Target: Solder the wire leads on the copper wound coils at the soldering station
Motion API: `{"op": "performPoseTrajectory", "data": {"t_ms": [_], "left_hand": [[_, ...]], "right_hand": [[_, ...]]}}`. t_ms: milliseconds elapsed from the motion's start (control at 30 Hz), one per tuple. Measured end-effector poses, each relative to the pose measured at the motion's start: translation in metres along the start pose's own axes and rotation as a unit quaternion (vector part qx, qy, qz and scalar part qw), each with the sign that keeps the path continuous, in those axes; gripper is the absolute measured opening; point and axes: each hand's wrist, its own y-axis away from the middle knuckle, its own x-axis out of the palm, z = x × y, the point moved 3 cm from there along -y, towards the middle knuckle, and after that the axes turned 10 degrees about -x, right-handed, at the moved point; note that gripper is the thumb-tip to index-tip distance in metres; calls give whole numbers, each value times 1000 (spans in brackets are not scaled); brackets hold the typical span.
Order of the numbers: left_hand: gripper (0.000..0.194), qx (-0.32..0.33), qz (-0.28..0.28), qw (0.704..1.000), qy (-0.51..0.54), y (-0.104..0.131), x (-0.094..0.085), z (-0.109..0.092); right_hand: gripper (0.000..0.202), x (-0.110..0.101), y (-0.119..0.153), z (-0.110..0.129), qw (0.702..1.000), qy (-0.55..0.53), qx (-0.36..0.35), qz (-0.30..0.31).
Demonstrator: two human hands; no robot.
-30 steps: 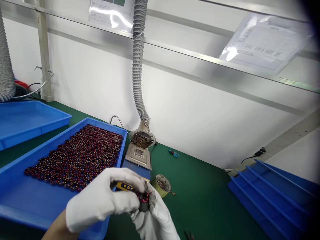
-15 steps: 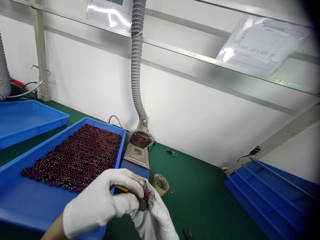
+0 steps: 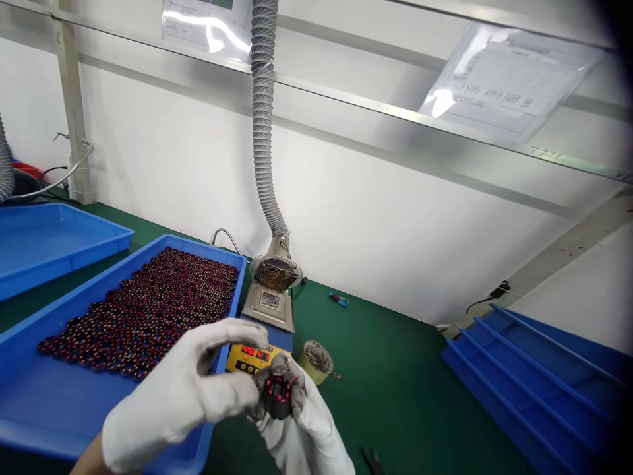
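Observation:
My right hand (image 3: 309, 419), in a white glove with dirty grey fingertips, pinches a small black ring-shaped part (image 3: 277, 398), like a wound coil core. Red spots circle its upper rim, and its open end is turned up towards me. My left hand (image 3: 190, 386), also gloved in white, is just left of the part with thumb and fingers spread apart. Its thumb tip is close to the part; whether they touch I cannot tell. Behind both hands is a yellow heating unit (image 3: 252, 358) with a red digital display, partly covered by them.
A blue tray (image 3: 54, 402) of many similar rings lies left; another blue tray (image 3: 59, 257) stands behind it. A fume hose (image 3: 263, 119) ends above the heater. A small pot (image 3: 316, 363), cutters (image 3: 339, 299), dark pliers (image 3: 372, 460) and stacked blue trays (image 3: 524, 389) are right.
My left hand has opened and drawn back left from the ring part, uncovering the yellow unit's display. The part stays in my right hand, its open end now more visible. The view has shifted slightly.

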Motion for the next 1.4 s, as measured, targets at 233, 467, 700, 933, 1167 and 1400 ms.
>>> {"op": "performPoseTrajectory", "data": {"t_ms": [233,467,700,933,1167,1400], "left_hand": [[18,149,5,985,-88,4,8,-3],[22,61,-65,996,-15,-3,4,1],[14,36,34,974,223,-22,40,21],[26,27,-33,962,269,-20,21,19],[5,3,-68,973,218,-18,30,17],[21,33,-57,965,254,-16,16,17]], "right_hand": [[17,-4,-3,12,987,61,-121,-87],[31,27,29,25,831,254,-444,-218],[23,35,34,16,764,368,-473,-239],[28,35,33,24,772,350,-456,-272],[27,40,33,25,749,377,-473,-270],[31,40,36,24,761,353,-464,-286]]}}
